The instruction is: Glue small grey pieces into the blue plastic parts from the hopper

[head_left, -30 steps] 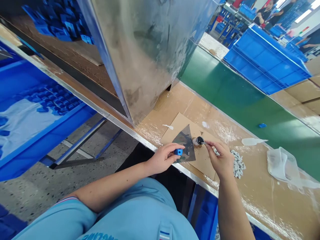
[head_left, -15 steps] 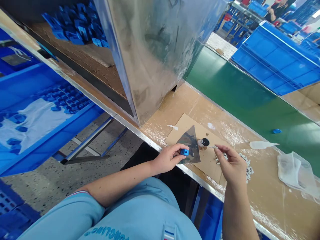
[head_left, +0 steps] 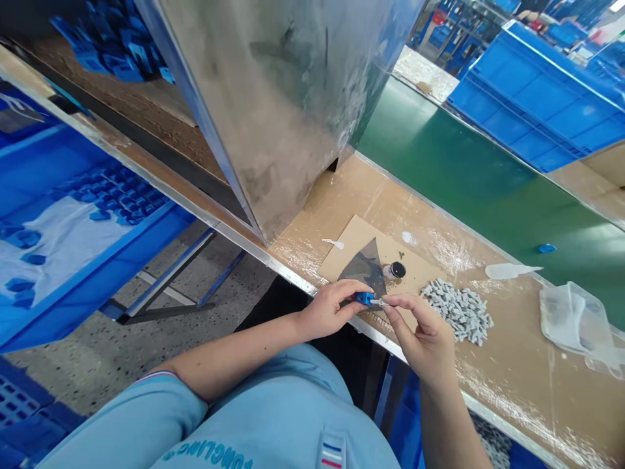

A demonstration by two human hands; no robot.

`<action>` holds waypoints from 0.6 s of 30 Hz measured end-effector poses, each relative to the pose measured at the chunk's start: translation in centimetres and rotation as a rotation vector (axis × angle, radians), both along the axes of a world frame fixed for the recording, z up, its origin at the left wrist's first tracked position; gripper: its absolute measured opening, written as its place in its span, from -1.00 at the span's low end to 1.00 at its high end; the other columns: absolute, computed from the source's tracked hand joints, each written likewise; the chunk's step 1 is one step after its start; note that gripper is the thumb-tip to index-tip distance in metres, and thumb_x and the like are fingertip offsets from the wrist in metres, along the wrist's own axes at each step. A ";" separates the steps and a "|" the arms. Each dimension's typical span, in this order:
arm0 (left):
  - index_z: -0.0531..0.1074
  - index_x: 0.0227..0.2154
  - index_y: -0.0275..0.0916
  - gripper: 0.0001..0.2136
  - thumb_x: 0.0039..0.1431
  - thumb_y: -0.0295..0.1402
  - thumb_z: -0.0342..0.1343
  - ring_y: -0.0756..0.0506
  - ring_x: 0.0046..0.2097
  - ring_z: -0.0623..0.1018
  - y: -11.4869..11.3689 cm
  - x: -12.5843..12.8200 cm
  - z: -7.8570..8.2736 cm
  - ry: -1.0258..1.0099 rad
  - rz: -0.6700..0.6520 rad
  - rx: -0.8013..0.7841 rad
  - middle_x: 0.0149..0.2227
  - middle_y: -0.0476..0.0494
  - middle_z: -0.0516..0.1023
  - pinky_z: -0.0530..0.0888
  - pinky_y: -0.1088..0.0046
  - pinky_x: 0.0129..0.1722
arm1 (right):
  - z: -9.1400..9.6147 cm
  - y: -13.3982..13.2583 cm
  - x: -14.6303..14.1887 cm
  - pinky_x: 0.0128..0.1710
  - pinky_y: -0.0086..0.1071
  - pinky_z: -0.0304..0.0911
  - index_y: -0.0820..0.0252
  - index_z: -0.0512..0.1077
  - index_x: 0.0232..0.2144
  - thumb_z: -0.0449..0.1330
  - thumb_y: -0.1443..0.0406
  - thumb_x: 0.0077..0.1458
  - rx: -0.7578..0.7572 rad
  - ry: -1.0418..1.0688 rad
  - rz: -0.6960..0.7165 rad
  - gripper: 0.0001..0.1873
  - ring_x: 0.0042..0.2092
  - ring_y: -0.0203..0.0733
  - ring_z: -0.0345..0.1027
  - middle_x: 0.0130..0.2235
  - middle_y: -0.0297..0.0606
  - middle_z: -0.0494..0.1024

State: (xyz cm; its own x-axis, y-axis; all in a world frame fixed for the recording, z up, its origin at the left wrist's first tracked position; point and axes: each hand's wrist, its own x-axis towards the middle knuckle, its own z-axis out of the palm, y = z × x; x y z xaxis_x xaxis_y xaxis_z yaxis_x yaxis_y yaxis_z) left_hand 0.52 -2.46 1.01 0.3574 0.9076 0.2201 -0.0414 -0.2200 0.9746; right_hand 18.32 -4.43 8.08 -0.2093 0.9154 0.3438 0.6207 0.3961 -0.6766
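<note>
Between the thumb and fingers of my left hand point(head_left: 332, 307) is a small blue plastic block point(head_left: 364, 298) with a hole in it. My right hand point(head_left: 422, 329) pinches a small grey-white pin-like part point(head_left: 377, 302), whose tip meets the right side of the block. How deep the tip goes I cannot tell. Just beyond my hands stands a small jar with a black top point(head_left: 394, 270), beside a dark flat sheet point(head_left: 364, 264) on a piece of cardboard point(head_left: 342, 244). A pile of small grey parts point(head_left: 459, 311) lies right of my right hand.
A large metal box point(head_left: 283, 98) stands on the bench, with blue parts point(head_left: 114, 42) inside. At left a blue tray point(head_left: 161, 225) holds rows of blue pieces. A white squeeze bottle point(head_left: 510, 270) and clear plastic container point(head_left: 576, 319) lie right, near a green belt point(head_left: 454, 176).
My right hand has moved left from beside the jar to my left hand, bringing the small grey-white part against the blue block. The grey pile is now uncovered.
</note>
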 end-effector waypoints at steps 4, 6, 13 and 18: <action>0.46 -0.10 -0.24 -0.80 0.23 -0.43 0.06 -0.13 -0.04 0.54 0.0 -0.2 0.3 0.060 -0.004 0.074 -0.09 -0.22 0.57 0.45 0.33 0.01 | 0.1 0.1 -0.1 -0.24 -0.27 0.39 0.04 0.48 -0.25 0.18 0.36 0.18 0.034 -0.086 0.022 -0.87 -0.27 -0.15 0.47 -0.32 -0.30 0.59; 0.46 -0.09 -0.23 -0.80 0.25 -0.40 0.06 -0.14 -0.03 0.53 0.0 -0.2 0.3 0.082 -0.012 0.088 -0.10 -0.22 0.57 0.45 0.31 0.03 | 0.1 0.1 -0.1 -0.23 -0.26 0.39 0.03 0.48 -0.24 0.17 0.35 0.18 0.036 -0.115 0.029 -0.87 -0.27 -0.14 0.47 -0.32 -0.29 0.59; 0.43 -0.01 -0.23 -0.74 0.29 -0.35 0.00 -0.15 -0.01 0.49 -0.1 -0.3 0.1 0.103 -0.045 0.138 -0.08 -0.26 0.50 0.44 0.28 0.04 | 0.1 0.1 0.0 -0.27 -0.26 0.41 0.03 0.48 -0.26 0.17 0.33 0.18 0.050 -0.133 0.025 -0.89 -0.29 -0.14 0.49 -0.34 -0.28 0.60; 0.42 0.01 -0.20 -0.72 0.30 -0.33 -0.02 -0.15 -0.04 0.48 -0.2 -0.4 0.3 0.115 -0.073 0.135 -0.12 -0.24 0.46 0.44 0.29 0.03 | -0.2 -0.2 0.3 -0.29 -0.30 0.46 0.03 0.52 -0.27 0.19 0.32 0.17 0.041 -0.149 0.002 -0.88 -0.31 -0.16 0.53 -0.32 -0.29 0.63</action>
